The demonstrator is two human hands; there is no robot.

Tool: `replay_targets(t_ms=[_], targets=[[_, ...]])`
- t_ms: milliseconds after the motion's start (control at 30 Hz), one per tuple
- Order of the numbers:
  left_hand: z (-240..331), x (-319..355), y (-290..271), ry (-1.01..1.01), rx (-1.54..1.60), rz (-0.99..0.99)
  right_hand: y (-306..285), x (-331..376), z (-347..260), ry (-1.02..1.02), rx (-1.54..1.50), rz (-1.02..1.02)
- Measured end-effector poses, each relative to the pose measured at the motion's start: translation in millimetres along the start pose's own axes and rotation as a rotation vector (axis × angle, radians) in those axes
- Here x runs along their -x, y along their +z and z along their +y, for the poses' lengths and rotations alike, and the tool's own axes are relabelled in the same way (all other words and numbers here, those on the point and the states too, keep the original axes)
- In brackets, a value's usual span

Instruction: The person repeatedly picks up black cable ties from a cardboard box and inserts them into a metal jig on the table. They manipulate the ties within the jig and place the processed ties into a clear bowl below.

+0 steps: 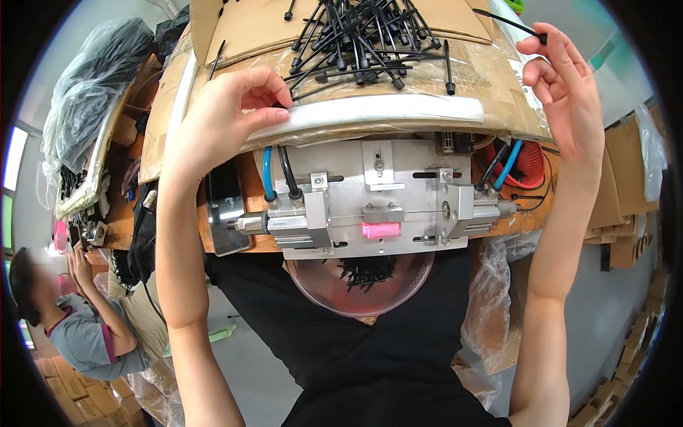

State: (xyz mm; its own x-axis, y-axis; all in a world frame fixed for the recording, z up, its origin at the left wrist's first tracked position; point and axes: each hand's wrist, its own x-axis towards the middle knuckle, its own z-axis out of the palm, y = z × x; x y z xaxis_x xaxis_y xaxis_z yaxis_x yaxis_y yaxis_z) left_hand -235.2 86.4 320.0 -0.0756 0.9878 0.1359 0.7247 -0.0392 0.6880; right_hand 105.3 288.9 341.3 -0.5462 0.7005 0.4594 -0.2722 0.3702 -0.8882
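My right hand (565,92) is raised at the upper right. Its thumb and index finger pinch the thick end of a thin black rod (509,23), which points up and left. My left hand (238,114) is closed in a pinch at the near edge of the cardboard, by a white strip (384,109). A small dark bit shows at its fingertips, too hidden to name. Between the hands lies a heap of black rods with thick ends (363,50). Below is a metal fixture (380,178) with two facing cylinders and a pink piece (381,230) at its middle.
A clear bowl (313,288) with small black pieces sits at my lap. Blue hoses (268,174) rise from the fixture. A phone (229,206) lies left, a red basket (530,164) stands right. Another person (92,327) sits far left. Plastic-wrapped goods (92,99) stand behind.
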Motion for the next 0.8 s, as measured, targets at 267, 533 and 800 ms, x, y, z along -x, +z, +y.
replay_targets(t_ms=[267,533,800], targets=[[43.8,81.1,103.2,0.262,-0.239,0.538,11.3,52.2,-10.1,-0.045,-0.102,0.143],[48.5,125.4,207.0,0.176,-0.375,0.248,23.1,101.3,1.8,0.012,-0.245,0.189],[52.5,121.2,207.0,0.123,-0.322,0.217,54.4,124.7,3.4,-0.107,-0.013,0.236]])
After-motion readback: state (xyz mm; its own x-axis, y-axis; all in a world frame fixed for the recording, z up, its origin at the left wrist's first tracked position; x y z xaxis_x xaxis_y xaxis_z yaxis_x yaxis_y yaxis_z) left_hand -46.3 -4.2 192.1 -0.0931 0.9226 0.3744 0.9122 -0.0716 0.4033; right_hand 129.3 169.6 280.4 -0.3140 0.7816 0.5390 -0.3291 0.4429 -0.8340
